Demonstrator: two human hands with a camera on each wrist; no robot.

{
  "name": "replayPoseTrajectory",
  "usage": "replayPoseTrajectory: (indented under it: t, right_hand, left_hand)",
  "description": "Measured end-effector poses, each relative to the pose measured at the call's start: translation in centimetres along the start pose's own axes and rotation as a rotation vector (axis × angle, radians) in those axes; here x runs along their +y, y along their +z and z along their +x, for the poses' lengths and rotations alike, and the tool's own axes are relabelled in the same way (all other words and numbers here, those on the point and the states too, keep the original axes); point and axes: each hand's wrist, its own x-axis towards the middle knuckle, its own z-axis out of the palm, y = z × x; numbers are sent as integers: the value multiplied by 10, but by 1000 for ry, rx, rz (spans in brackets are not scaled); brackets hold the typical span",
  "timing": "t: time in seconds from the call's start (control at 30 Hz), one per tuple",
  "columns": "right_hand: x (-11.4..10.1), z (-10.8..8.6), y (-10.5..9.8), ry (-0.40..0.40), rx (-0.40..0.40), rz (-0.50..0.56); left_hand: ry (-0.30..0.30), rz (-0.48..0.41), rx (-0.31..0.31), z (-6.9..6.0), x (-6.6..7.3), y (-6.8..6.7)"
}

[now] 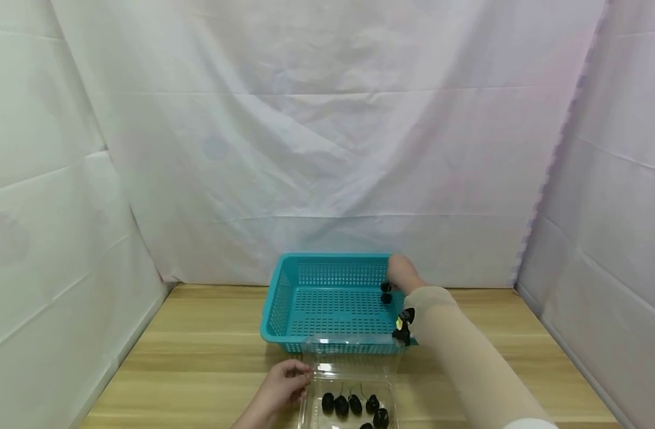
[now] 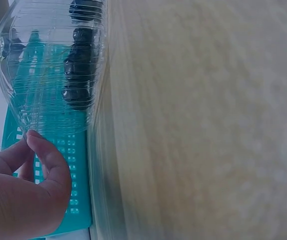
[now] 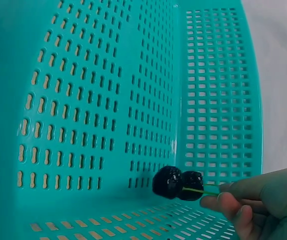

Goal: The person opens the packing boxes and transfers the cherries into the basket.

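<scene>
My left hand point(image 1: 285, 387) pinches the left edge of a clear plastic clamshell box point(image 1: 307, 398), its lid tipped up at the back. Several dark cherries point(image 1: 341, 406), some with stems, lie inside the box. Beyond it, my right hand point(image 1: 403, 273) is inside the back right corner of a teal basket point(image 1: 270, 325). In the right wrist view, the right hand point(image 3: 248, 205) pinches the green stem point(image 3: 203, 191) of a dark cherry point(image 3: 167, 182). A second dark cherry point(image 3: 192, 185) sits close against it; whether that one is held too I cannot tell.
The box's lid point(image 1: 354, 353) overlaps the basket's front wall. A wooden tabletop point(image 1: 198, 345) carries everything. White cloth point(image 1: 316, 149) hangs behind and on both sides. A black wrist strap point(image 1: 403, 328) is on the right sleeve.
</scene>
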Motion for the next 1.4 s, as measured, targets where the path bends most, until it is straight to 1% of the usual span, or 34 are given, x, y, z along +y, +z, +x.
replayPoseTrajectory:
  t: [0.2, 0.43, 0.57, 0.7, 0.9, 1.07, 1.2, 1.33, 1.4]
  right_hand:
    - [-6, 0, 2, 21, -43, -40]
    - [-8, 0, -3, 15, -80, -50]
    - [-7, 0, -4, 9, -96, -73]
    - [-6, 0, -3, 0, -99, -93]
    - [-6, -1, -3, 16, -84, -57]
    - [-8, -2, -5, 24, -89, -6]
    - [-9, -1, -10, 8, -94, 3]
    - [-9, -2, -16, -17, -64, 16]
    - [-10, -3, -20, -31, -43, 50]
  left_hand:
    - [-8, -13, 3, -2, 0, -2]
    - [-3, 2, 9, 1, 0, -1]
    - [4, 11, 3, 3, 0, -3]
    - [-5, 8, -3, 5, 1, -3]
    - [-8, 5, 8, 6, 1, -2]
    - [8, -6, 8, 8, 1, -4]
    - [16, 2, 15, 9, 2, -6]
    - [15, 19, 31, 9, 5, -7]
    - [13, 25, 42, 9, 6, -6]
